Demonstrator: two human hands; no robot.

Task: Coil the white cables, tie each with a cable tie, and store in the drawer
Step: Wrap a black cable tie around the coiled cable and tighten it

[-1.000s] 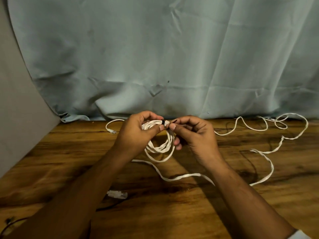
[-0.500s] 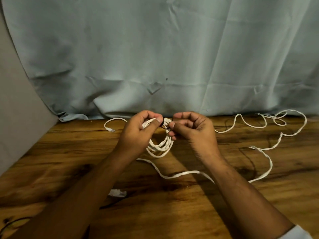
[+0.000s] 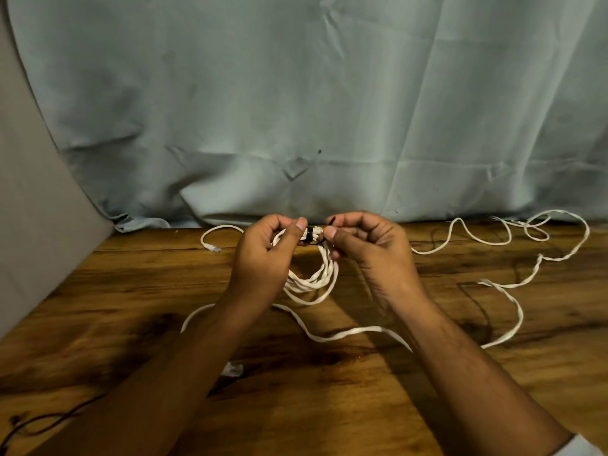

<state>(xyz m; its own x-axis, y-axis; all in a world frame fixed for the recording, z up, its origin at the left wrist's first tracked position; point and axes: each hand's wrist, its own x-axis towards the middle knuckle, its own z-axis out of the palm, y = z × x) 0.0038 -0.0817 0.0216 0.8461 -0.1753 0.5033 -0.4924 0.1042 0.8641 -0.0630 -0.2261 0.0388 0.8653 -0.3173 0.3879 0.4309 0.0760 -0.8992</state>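
A white flat cable is wound into a small coil (image 3: pixel 314 278) that hangs between my hands above the wooden table (image 3: pixel 329 406). My left hand (image 3: pixel 266 255) pinches the coil's top. My right hand (image 3: pixel 368 245) grips the same spot from the right, fingers closed on a black cable tie (image 3: pixel 310 234) wrapped around the strands, its thin tail sticking up near my index finger. A second white cable (image 3: pixel 513 284) lies loose and uncoiled across the table on the right. No drawer is visible.
A pale blue-grey cloth (image 3: pixel 312 110) hangs behind the table's far edge. A white plug end (image 3: pixel 213 248) lies left of my hands, another plug (image 3: pixel 232 370) under my left forearm. A thin dark wire (image 3: pixel 42 422) lies at the near left corner.
My hands stayed together at the coil's top. The black tie now shows as a band around the strands, and my right fingers have shifted slightly up and to the right.
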